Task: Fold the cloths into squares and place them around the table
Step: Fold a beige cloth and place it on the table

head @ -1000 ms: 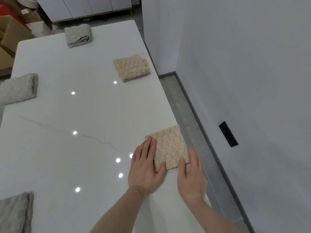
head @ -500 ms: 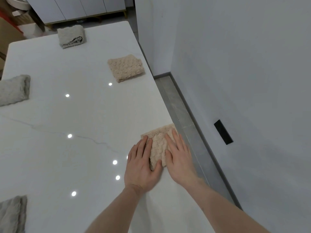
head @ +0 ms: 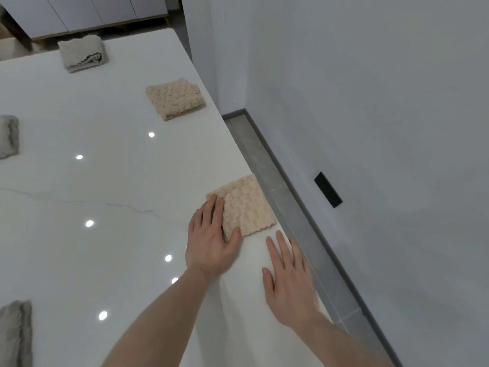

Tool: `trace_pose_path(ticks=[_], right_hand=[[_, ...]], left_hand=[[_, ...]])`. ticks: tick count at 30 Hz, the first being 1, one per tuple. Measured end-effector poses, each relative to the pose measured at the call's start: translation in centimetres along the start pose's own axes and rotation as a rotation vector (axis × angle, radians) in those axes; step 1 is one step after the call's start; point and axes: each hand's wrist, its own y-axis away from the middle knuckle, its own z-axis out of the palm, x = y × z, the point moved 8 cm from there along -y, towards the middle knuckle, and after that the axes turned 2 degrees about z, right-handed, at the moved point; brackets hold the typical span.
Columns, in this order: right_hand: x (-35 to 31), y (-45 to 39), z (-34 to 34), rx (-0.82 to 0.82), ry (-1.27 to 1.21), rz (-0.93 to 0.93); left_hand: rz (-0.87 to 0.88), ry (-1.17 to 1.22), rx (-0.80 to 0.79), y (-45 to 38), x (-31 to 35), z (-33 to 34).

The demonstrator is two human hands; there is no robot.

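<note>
Beige cloth (head: 244, 206) lies folded square at the bench (head: 119, 186) right edge, its far right corner at or just past the lip; can't tell if it overhangs.

Left hand (head: 211, 242): fingers (head: 211, 211) straight, flat on the cloth's left margin, thumb on its near corner. Pressing, not gripping. Right hand (head: 287, 279): fingers straight and spread, nothing held, near the bench edge just this side of the cloth and apart from it. Can't tell whether it touches the surface.

Risks, as judgement:
- Cloth sits at the lip. A push from the left fingers toward the right could slide it off onto the floor strip (head: 285, 202) by the wall. The glossy top likely gives little friction.
- Only the left margin is pinned. If the left hand lifts fast, the thick waffle weave may spring and the top layer open, spoiling the square.
- The near edge looks slightly wavy; a smoothing stroke from the right hand could drag the layers out of line rather than flatten them.
- Right hand is beside the edge itself; a careless sweep could catch the cloth's near right corner and skew it.

Beyond the fingers: second beige cloth (head: 176, 98) folded, farther along the same edge. Grey cloth (head: 82, 53) at the far end, its fold looser. Two more grey ones, far left (head: 8, 136) and near left (head: 14, 332), both cut by the frame.
</note>
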Motion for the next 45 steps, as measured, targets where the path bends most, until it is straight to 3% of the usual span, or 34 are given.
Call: trace_pose_path(ticks=[10, 14, 20, 25, 28, 31, 36, 40, 45], right_hand=[[-0.3, -0.2, -0.1, -0.252, -0.028, 0.051], [-0.8, 2.3, -0.1, -0.328, -0.028, 0.084], [-0.5, 15.1, 0.7, -0.433, -0.022, 0.073], [-2.5, 25.2, 1.2, -0.562, -0.235, 0.192], [-4.5, 31.9, 0.9, -0.606, -0.437, 0.223], [-4.8, 38.4, 1.7, -0.634, -0.459, 0.297], [-5.4, 45.5, 1.3, -0.553, -0.464, 0.400], [-7.1, 47.9, 0.4, -0.487, -0.506, 0.409], [-9.3, 48.2, -0.5, -0.384, -0.554, 0.400]], left_hand=[[0.013, -0.119, -0.108, 0.3, 1.0, 0.1], [-0.028, -0.016, -0.171, 3.0, 1.5, -2.0], [-0.053, -0.089, -0.377, 14.7, -1.7, -2.9], [-0.087, -0.037, -0.485, 22.4, -2.8, -5.6], [0.050, -0.059, -0.417, 29.7, -2.5, -7.6], [0.225, -0.132, -0.437, 38.2, -1.8, -8.0], [0.252, -0.270, -0.629, 45.9, -3.3, -7.1], [0.207, -0.293, -0.798, 47.4, -4.4, -7.9], [0.248, -0.267, -0.890, 47.3, -4.0, -8.1]])
